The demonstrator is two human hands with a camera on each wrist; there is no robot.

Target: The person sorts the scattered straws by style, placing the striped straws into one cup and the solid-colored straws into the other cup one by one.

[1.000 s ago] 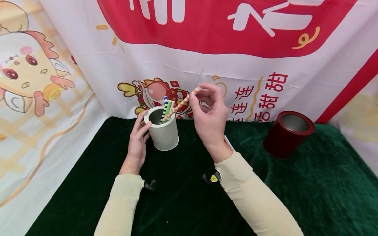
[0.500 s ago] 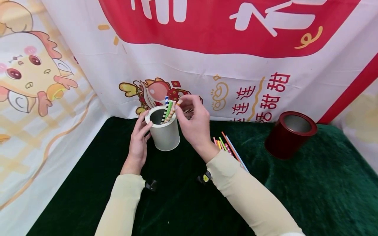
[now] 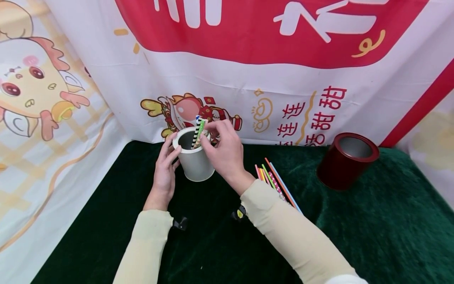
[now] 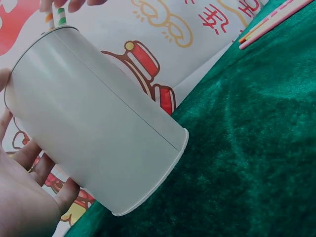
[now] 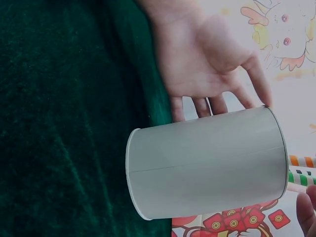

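Observation:
A white can [image 3: 196,167], without its lid, stands upright near the back of the table. My left hand [image 3: 164,175] grips its left side, thumb and fingers round the wall up by the rim. Several striped paper straws lean in the mouth, among them a black-and-white one [image 3: 195,136], a green one [image 3: 201,127] and an orange-striped one [image 5: 301,161]. My right hand [image 3: 227,150] is at the can's right rim, thumb and forefinger pinching an orange-striped straw low at the mouth. The fingers hide most of that straw.
A bundle of coloured straws [image 3: 278,185] lies on the dark green cloth [image 3: 205,244], partly behind the right forearm. A dark red can [image 3: 342,169], also lidless, stands at the back right. A printed fabric backdrop [image 3: 170,75] rises behind the table.
My right hand has moved left and down to the white can, lowering the orange-striped straw into it. The bundle behind the right wrist has come into view. My left hand has stayed put.

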